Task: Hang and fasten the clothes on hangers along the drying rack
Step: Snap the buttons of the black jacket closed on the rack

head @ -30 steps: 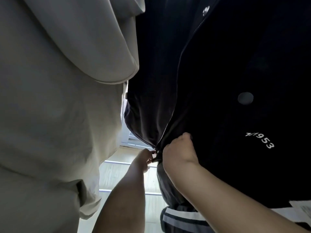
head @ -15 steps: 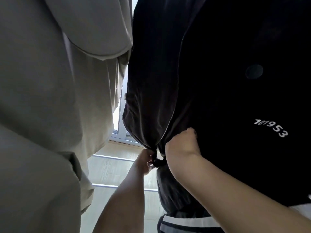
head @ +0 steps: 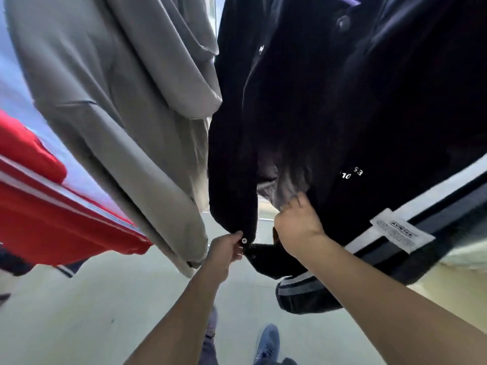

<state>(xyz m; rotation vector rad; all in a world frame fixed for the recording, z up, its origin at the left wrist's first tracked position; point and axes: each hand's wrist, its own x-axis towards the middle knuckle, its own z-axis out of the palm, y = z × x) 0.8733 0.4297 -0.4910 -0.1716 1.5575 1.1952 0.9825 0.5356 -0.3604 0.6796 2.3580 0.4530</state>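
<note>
A black jacket (head: 355, 106) with white hem stripes and a white label hangs in front of me on the right. Its front is parted near the bottom, showing grey lining. My left hand (head: 227, 250) pinches the lower edge of the left front panel beside a small silver snap (head: 244, 241). My right hand (head: 297, 225) grips the edge of the right front panel, a little higher. A gap separates the two panels. The hanger and the rack bar are out of view.
A beige garment (head: 118, 101) hangs close on the left, touching the jacket. A red garment (head: 47, 219) with a white stripe hangs further left. Pale floor (head: 92, 312) lies below, with my blue shoe (head: 267, 343) on it.
The two front panels, pinched together earlier, now sit apart with the snap exposed. The view has tilted down, showing the floor, the red garment and the jacket's hem.
</note>
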